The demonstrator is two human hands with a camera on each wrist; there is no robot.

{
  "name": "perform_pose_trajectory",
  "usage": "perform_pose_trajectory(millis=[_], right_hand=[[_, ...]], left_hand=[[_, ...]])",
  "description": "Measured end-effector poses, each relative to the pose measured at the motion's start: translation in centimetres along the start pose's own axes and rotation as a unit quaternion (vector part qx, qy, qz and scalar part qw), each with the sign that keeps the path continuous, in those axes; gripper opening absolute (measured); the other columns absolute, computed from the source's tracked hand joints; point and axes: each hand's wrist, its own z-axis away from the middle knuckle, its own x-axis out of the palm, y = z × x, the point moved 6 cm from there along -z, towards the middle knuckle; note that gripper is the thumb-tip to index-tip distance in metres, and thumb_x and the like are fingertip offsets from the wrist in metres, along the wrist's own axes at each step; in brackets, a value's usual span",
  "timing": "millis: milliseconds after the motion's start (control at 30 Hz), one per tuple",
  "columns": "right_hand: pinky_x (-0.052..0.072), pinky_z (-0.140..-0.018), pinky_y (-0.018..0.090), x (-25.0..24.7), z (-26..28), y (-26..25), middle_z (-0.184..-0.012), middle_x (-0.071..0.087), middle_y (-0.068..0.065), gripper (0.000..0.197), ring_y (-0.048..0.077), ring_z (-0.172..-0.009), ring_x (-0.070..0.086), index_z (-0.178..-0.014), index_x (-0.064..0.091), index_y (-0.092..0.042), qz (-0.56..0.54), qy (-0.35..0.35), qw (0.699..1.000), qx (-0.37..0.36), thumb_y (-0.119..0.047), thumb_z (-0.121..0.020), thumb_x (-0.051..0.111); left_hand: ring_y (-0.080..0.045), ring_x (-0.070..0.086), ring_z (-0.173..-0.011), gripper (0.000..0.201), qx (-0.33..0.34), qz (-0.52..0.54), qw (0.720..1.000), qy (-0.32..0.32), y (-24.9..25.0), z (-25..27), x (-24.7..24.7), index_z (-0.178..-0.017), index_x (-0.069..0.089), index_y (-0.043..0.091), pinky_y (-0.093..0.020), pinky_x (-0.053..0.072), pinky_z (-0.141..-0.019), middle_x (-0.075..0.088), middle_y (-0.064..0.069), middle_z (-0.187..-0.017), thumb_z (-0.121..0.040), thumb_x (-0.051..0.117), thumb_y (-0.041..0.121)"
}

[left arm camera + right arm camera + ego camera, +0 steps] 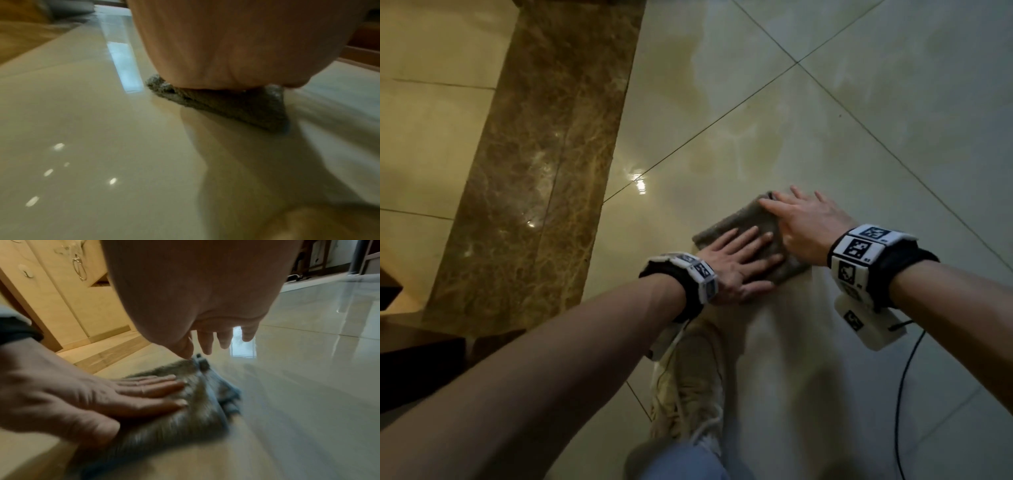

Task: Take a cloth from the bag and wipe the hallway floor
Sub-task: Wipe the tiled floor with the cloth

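Note:
A folded grey cloth (726, 222) lies on the glossy cream floor tiles (859, 137). My left hand (743, 255) lies flat on its near half with straight fingers, palm pressing down. My right hand (808, 219) rests over the far right corner with its fingers spread and straight. In the right wrist view the right hand (207, 337) hangs fingers-down, its thumb tip touching the cloth (185, 423) at a corner tag, and the left hand (123, 395) shows flat on the pile. In the left wrist view the palm (216, 48) sits on the cloth (236, 105). No bag is in view.
A brown marble strip (541, 154) runs along the floor to the left. Dark wooden furniture (410, 359) stands at the lower left. My shoe (688, 383) is just behind the cloth, and a black cable (907, 377) hangs from the right wrist. Cream cabinet doors (61, 288) stand beyond.

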Motion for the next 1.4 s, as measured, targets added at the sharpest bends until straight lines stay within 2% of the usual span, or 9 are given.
perform_pose_trajectory(millis=[133,333,433,567,700,867,1133,1233,1400], right_hand=[[0.013,-0.121,0.048,0.3,-0.1,1.1,-0.164,0.014,0.003,0.064,0.024,-0.151,0.009,-0.156,0.013,-0.03,-0.002,0.008,1.0,0.018,-0.02,-0.098,0.037],[0.016,-0.12,0.048,-0.3,-0.1,1.2,-0.163,0.015,0.005,0.062,0.025,-0.151,0.011,-0.157,0.011,-0.028,-0.012,0.02,1.0,0.013,-0.021,-0.1,0.035],[0.014,-0.121,0.047,-0.7,0.0,1.1,-0.164,0.014,0.003,0.062,0.024,-0.151,0.01,-0.157,0.01,-0.03,-0.02,0.021,1.0,0.009,-0.021,-0.1,0.035],[0.018,-0.12,0.044,-1.5,0.4,1.9,-0.162,0.021,0.004,0.062,0.024,-0.15,0.015,-0.155,0.016,-0.027,-0.016,0.062,0.998,0.026,-0.023,-0.097,0.038],[0.02,-0.119,0.044,-1.1,0.4,3.0,-0.16,0.026,0.006,0.061,0.024,-0.149,0.017,-0.154,0.02,-0.023,-0.019,0.066,0.996,0.048,-0.02,-0.096,0.039],[0.019,-0.12,0.043,-0.5,0.4,2.7,-0.16,0.025,0.008,0.058,0.026,-0.15,0.015,-0.154,0.021,-0.02,-0.031,0.063,0.996,0.051,-0.018,-0.098,0.037],[0.017,-0.12,0.044,-1.5,1.8,2.7,-0.161,0.022,0.009,0.052,0.026,-0.151,0.01,-0.151,0.026,-0.021,-0.041,0.073,0.996,0.035,-0.019,-0.099,0.035],[0.018,-0.12,0.043,-1.9,2.8,3.8,-0.16,0.024,0.009,0.051,0.026,-0.151,0.011,-0.15,0.028,-0.021,-0.041,0.08,0.995,0.044,-0.019,-0.099,0.036],[0.019,-0.12,0.043,-2.0,3.5,6.0,-0.16,0.024,0.009,0.056,0.026,-0.15,0.012,-0.152,0.024,-0.018,-0.038,0.078,0.994,0.072,-0.022,-0.098,0.039]], left_hand=[[-0.022,-0.023,-0.148,0.068,-0.187,0.052,0.979,0.058,-9.2,3.0,-0.5,-0.151,-0.013,0.042,-0.04,-0.014,-0.117,-0.025,-0.001,-0.16,-0.097,0.023,0.062],[-0.031,-0.021,-0.147,0.074,-0.426,0.213,0.872,0.112,-16.0,6.0,-0.5,-0.154,-0.012,0.035,-0.049,-0.012,-0.119,-0.024,-0.009,-0.16,-0.097,0.027,0.062],[-0.035,-0.025,-0.145,0.076,-0.377,0.209,0.898,0.093,-12.0,2.3,-2.2,-0.154,-0.013,0.031,-0.053,-0.016,-0.115,-0.027,-0.013,-0.159,-0.096,0.025,0.064],[-0.034,-0.027,-0.145,0.074,-0.158,0.077,0.984,0.038,-2.5,-2.5,-2.9,-0.154,-0.008,0.033,-0.052,-0.016,-0.117,-0.024,-0.014,-0.16,-0.096,0.024,0.065],[-0.032,-0.018,-0.148,0.068,0.039,-0.05,0.998,-0.006,2.9,-2.3,-1.0,-0.155,-0.001,0.034,-0.05,-0.012,-0.119,-0.013,-0.01,-0.163,-0.097,0.017,0.064],[-0.021,-0.02,-0.148,0.063,-0.122,0.031,0.991,0.052,-5.6,0.3,-1.8,-0.152,-0.008,0.044,-0.039,-0.014,-0.118,-0.019,0.001,-0.162,-0.097,0.017,0.064],[-0.031,-0.018,-0.148,0.081,-0.426,0.253,0.863,0.099,-15.5,3.6,-3.8,-0.155,-0.009,0.033,-0.05,-0.008,-0.12,-0.022,-0.007,-0.161,-0.09,0.018,0.075],[-0.034,-0.025,-0.146,0.094,-0.377,0.226,0.894,0.088,-9.4,-0.7,-4.9,-0.154,-0.013,0.028,-0.05,-0.014,-0.117,-0.028,-0.01,-0.159,-0.085,0.021,0.081],[-0.029,-0.03,-0.144,0.087,-0.075,0.087,0.993,0.002,5.0,-5.5,-3.6,-0.155,-0.006,0.032,-0.047,-0.016,-0.118,-0.024,-0.008,-0.16,-0.087,0.022,0.078]])
